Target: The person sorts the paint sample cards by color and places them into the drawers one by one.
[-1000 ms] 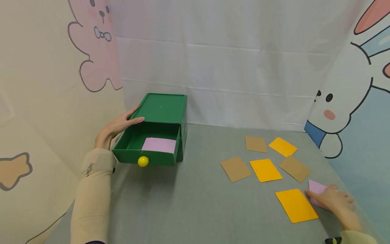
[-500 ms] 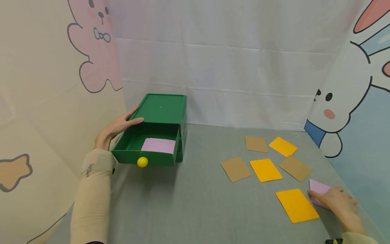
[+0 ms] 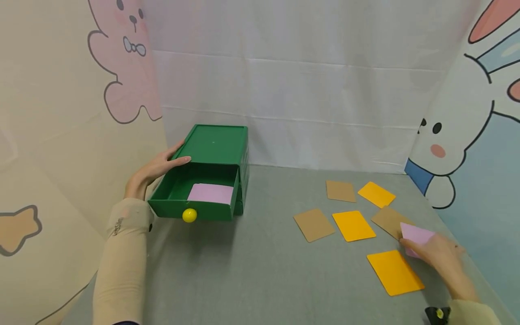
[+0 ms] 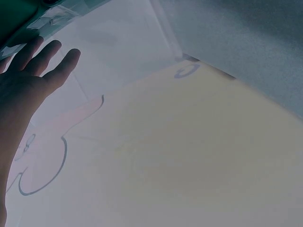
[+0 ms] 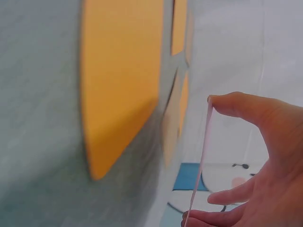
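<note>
My right hand (image 3: 443, 257) pinches a pink card (image 3: 412, 234) between thumb and fingertips. In the right wrist view the card (image 5: 203, 146) appears edge-on, lifted off the table. The left hand (image 3: 154, 169) rests at the left side of a green drawer box (image 3: 217, 144), thumb on the top's front edge. Its fingers (image 4: 61, 68) look spread and fairly straight against the box in the left wrist view. The box's upper drawer (image 3: 211, 211) is pulled out and has a yellow knob (image 3: 189, 215). Inside it lies another pink card (image 3: 210, 192).
On the grey tabletop (image 3: 260, 271) lie orange cards, the nearest one (image 3: 395, 273) left of my right hand. Brown cards lie among them, one (image 3: 387, 221) partly behind the held card. A white curtain (image 3: 304, 90) closes off the back, with printed sheets at both sides.
My right hand has picked the pink card up from the table and moved it slightly left and farther back. The left hand and the open drawer stay as they were.
</note>
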### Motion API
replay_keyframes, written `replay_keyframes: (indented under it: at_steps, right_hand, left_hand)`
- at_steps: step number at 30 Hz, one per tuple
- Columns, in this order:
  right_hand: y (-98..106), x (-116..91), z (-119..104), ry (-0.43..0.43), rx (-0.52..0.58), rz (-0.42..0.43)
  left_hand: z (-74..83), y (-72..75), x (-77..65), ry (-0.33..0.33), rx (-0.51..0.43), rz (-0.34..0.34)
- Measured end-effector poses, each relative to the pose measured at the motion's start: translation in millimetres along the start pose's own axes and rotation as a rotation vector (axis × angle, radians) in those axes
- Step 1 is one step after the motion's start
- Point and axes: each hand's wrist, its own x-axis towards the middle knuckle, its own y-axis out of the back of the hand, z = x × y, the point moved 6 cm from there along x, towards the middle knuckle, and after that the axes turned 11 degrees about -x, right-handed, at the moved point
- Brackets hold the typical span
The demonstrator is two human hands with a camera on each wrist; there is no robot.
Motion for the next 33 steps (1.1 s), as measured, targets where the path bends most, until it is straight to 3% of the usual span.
replay_keyframes:
  at_steps: [9,15,33]
  right_hand:
    - [33,-9,-35,0.154,0.035,0.159]
    - [47,-16,-60,0.2,0.085,0.215]
    - [73,-22,-139,0.361,0.156,0.184]
  left_hand:
    - [-1.3,1.3,4.1,-0.008,-0.009,-0.006]
    - [-2.1,1.1,4.1,-0.008,-0.008,-0.012]
    - [-3.4,2.3,4.5,0.016,0.012,-0.009]
